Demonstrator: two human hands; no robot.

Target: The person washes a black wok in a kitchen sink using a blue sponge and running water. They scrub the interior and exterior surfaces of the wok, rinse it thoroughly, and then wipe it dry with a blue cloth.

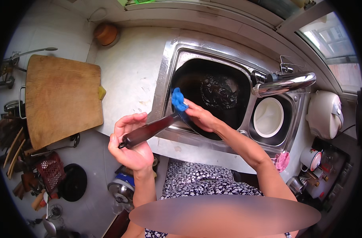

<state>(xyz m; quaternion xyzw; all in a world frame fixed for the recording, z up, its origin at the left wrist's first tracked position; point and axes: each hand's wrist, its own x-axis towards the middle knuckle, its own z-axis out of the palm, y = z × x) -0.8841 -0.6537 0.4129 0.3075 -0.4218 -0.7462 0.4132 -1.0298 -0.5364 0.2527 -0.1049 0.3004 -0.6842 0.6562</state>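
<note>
A dark red-brown pan handle (151, 131), with a black hanging loop at its end, lies across the palm of my left hand (133, 145), fingers curled loosely around it. Its far end meets a dark pan rim (190, 126) at the near left of the sink. Against the dark basin I cannot tell the rest of the pan's outline. My right hand (203, 117) grips a bunched blue cloth (178, 99) beside the joint of handle and rim. Wet, shiny patches show in the large dark basin (219, 92).
Right of the large basin, a white bowl (268, 117) sits in a smaller one, below a chrome faucet (285, 84). A wooden cutting board (63, 101) stands at left, near a terracotta pot (106, 34). A pink cloth (282, 161) hangs at the counter's front edge.
</note>
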